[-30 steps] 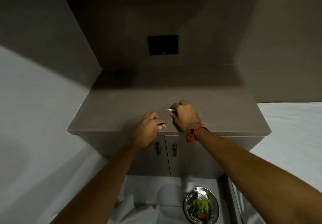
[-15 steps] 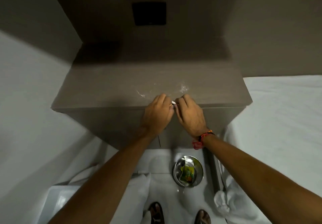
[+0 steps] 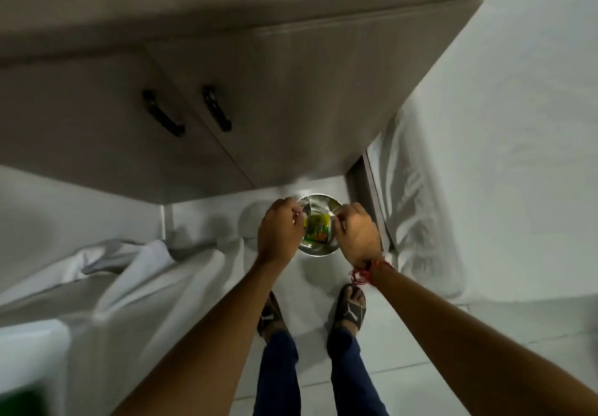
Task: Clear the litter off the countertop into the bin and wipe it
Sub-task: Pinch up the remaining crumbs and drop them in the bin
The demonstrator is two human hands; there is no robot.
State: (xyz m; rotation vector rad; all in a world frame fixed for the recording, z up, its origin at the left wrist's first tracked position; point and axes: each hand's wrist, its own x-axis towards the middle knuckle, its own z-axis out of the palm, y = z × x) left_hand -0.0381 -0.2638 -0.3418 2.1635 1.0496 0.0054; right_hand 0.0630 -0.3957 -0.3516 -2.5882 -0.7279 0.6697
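Both hands hang over the round steel bin (image 3: 318, 250) on the floor — left hand (image 3: 281, 231) curled closed, right hand (image 3: 357, 233) pinching a small white scrap (image 3: 332, 213), its long axis pointing far-left. A green wrapper (image 3: 317, 229) lies inside the bin.

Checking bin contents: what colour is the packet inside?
Mostly green with yellow and orange, packet in the bin, head view.
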